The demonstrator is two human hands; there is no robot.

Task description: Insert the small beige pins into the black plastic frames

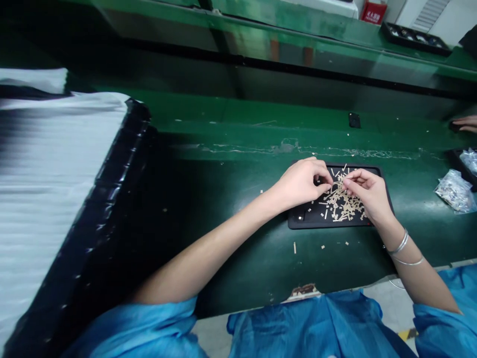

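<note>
A flat black tray lies on the green bench in front of me. A heap of small tan strips is scattered across its middle. My left hand hovers over the tray's left part, fingers curled, thumb and fingertips pinched at the heap's edge. My right hand is over the right part, fingertips pinched on a small tan strip. The two sets of fingertips nearly meet above the heap. The piece between the left fingers is too small to make out.
A tall stack of black trays topped with white foam sheets fills the left side. Loose strips lie on the green bench. Clear bags of small parts sit at the right. Another person's hand rests at far right.
</note>
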